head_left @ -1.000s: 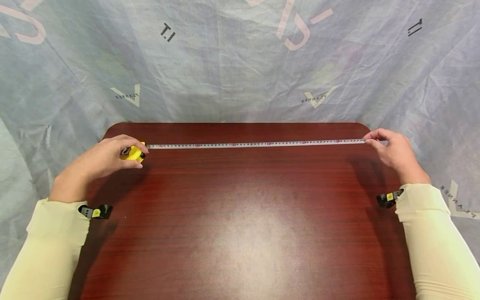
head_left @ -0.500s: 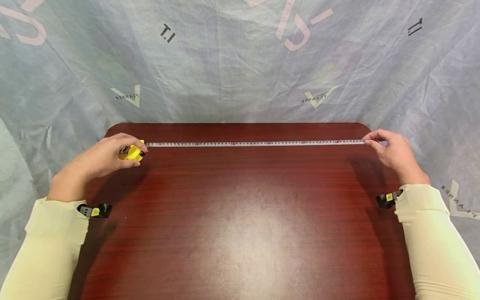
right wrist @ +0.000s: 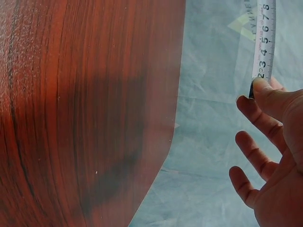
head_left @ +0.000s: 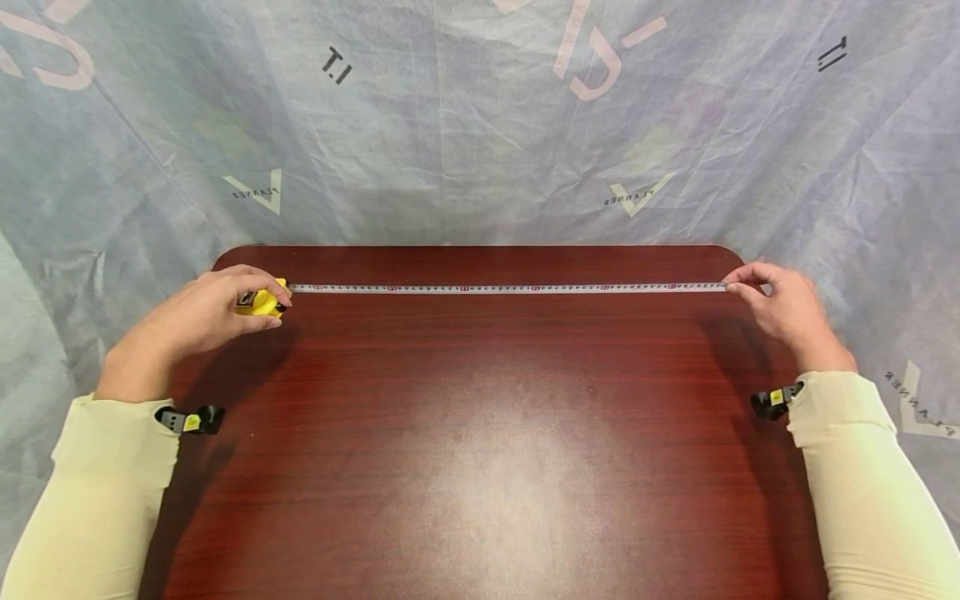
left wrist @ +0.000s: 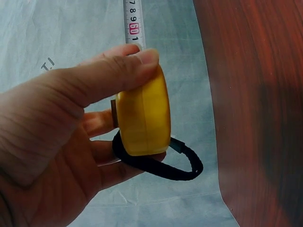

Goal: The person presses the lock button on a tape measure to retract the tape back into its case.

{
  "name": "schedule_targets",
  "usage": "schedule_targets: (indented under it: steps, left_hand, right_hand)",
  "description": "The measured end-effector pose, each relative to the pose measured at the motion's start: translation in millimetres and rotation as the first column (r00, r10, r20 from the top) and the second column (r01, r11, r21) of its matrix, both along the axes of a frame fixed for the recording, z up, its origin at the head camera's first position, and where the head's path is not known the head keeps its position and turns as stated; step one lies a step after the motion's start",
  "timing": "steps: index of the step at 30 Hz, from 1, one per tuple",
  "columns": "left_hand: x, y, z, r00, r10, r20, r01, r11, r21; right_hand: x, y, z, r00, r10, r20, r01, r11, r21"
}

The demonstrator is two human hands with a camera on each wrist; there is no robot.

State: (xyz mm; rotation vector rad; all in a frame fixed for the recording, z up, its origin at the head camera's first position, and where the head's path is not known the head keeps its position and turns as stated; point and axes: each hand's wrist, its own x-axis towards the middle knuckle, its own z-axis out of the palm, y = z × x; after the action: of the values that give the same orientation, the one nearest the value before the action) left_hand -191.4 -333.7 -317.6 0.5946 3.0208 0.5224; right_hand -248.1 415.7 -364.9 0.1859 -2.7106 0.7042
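Observation:
My left hand (head_left: pixel 202 312) grips the yellow case of a tape measure (left wrist: pixel 147 113), thumb on one side and fingers on the other. A black wrist strap (left wrist: pixel 165 171) loops from the lower end of the case. The white blade (head_left: pixel 465 289) stretches straight across, above the far part of the table, to my right hand (head_left: pixel 787 308). There the thumb and index finger pinch the blade's end, just below the 2 mark (right wrist: pixel 260 71), while the other fingers spread loosely. Close to the case the red 60 mark (left wrist: pixel 134 29) shows.
A dark red wooden table (head_left: pixel 420 400) with rounded far corners lies beneath both hands. Behind and beside it hangs grey sheeting (head_left: pixel 442 125) printed with letters. Small black cameras (head_left: pixel 198 419) sit at both wrists.
The right hand has shifted very slightly left and the left hand a little left and up. Both keep their hold, and the blade stays taut and now runs nearly level.

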Motion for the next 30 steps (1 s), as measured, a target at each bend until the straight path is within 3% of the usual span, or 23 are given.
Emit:
schedule_targets:
  steps: [30]
  left_hand:
    - [1.1, -6.7, -5.0, 0.993, -0.049, -0.110, 0.047, 0.999, -0.023]
  right_hand:
    - [1.6, 1.2, -2.5, 0.998, 0.030, -0.061, -0.030, 1.000, 0.003]
